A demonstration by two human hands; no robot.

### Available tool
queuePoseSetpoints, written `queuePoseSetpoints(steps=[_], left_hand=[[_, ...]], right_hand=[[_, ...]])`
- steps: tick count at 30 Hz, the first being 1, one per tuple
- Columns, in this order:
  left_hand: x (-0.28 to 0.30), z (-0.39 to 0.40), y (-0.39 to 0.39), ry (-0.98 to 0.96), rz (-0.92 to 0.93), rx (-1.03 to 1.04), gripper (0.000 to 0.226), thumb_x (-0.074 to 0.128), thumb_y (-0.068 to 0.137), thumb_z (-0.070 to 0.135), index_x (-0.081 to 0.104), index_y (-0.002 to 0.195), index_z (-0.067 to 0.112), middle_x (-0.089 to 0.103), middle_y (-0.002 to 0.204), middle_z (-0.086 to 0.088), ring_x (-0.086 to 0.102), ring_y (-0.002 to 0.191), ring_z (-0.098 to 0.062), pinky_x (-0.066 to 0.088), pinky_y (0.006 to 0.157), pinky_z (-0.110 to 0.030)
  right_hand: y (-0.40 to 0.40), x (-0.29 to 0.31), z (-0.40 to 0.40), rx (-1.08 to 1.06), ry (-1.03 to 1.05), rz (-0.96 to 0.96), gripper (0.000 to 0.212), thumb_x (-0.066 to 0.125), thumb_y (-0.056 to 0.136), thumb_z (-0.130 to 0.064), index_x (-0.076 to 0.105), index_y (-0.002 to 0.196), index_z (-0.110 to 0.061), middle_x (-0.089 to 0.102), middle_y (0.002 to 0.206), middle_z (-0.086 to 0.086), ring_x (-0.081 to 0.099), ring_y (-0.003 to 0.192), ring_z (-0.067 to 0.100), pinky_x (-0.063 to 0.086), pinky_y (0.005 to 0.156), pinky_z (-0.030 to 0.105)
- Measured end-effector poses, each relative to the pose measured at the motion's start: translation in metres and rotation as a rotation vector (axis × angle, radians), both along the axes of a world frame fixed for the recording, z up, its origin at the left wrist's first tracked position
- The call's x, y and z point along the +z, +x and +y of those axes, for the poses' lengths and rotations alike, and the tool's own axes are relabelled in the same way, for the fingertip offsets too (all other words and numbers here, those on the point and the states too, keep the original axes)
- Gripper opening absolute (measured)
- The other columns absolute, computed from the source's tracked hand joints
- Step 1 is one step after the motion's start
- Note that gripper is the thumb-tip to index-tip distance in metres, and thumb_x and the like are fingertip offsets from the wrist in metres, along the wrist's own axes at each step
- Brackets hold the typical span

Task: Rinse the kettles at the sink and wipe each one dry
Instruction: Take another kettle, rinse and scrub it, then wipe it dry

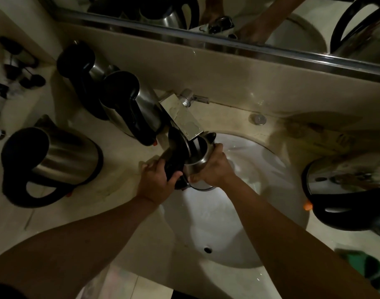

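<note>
With the steel kettle held over the sink, mouth under the square faucet, the left hand gripped its black handle and the right hand clasped its body, best kept steady to avoid splashing the counter.

No readable text, labels, brands or numbers; lighting dim, surfaces blurred.
</note>
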State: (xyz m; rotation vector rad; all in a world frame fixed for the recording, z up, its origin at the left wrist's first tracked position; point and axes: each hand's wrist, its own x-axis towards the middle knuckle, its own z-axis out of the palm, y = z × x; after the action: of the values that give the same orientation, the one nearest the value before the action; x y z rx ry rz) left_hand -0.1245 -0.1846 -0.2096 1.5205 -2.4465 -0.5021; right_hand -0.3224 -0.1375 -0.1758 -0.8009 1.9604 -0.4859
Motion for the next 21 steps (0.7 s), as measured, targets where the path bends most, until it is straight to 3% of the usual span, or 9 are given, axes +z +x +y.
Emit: queuePoseSetpoints(steps=[4, 8, 15, 21], left_hand=[[0.0003, 0.0, -0.0008, -0.011, 0.001, -0.016, 0.052, 0.057, 0.08, 0.05, 0.063, 0.098, 0.002, 0.068, 0.08, -0.019, 0.065, 0.075, -0.035, 0.03, 0.08, -0.037], [-0.0024, -0.0014, 0.0006, 0.0, -0.011, -0.023, 0.053, 0.057, 0.081, 0.051, 0.063, 0.101, 0.001, 0.069, 0.084, -0.019, 0.065, 0.08, -0.035, 0.031, 0.084, -0.037], [-0.0012, -0.0006, 0.0002, 0.007, -0.029, -0.012, 0.055, 0.055, 0.081, 0.053, 0.064, 0.103, 0.003, 0.07, 0.087, -0.019, 0.065, 0.082, -0.035, 0.033, 0.085, -0.037], [-0.0025, -0.0014, 0.001, 0.026, -0.035, -0.011, 0.058, 0.053, 0.081, 0.055, 0.064, 0.105, 0.003, 0.07, 0.091, -0.018, 0.065, 0.087, -0.034, 0.03, 0.087, -0.036]], right_hand=[[0.0009, 0.0, 0.0015, 0.001, 0.001, 0.012, 0.133, 0.085, 0.02, -0.061, 0.024, 0.133, -0.026, 0.05, 0.133, 0.007, 0.054, 0.124, 0.032, 0.053, 0.102, 0.048], [0.0002, 0.0001, 0.0002, 0.004, 0.001, 0.014, 0.131, 0.078, 0.015, -0.065, 0.022, 0.129, -0.03, 0.05, 0.132, 0.006, 0.053, 0.124, 0.031, 0.053, 0.101, 0.049], [-0.0005, 0.0035, -0.0022, -0.002, 0.013, -0.018, 0.131, 0.081, 0.014, -0.06, 0.02, 0.127, -0.033, 0.047, 0.133, 0.008, 0.051, 0.126, 0.034, 0.052, 0.102, 0.05], [-0.0017, 0.006, -0.0017, 0.013, 0.025, -0.014, 0.125, 0.095, 0.032, -0.046, 0.022, 0.132, -0.029, 0.045, 0.134, 0.01, 0.049, 0.127, 0.035, 0.051, 0.103, 0.052]])
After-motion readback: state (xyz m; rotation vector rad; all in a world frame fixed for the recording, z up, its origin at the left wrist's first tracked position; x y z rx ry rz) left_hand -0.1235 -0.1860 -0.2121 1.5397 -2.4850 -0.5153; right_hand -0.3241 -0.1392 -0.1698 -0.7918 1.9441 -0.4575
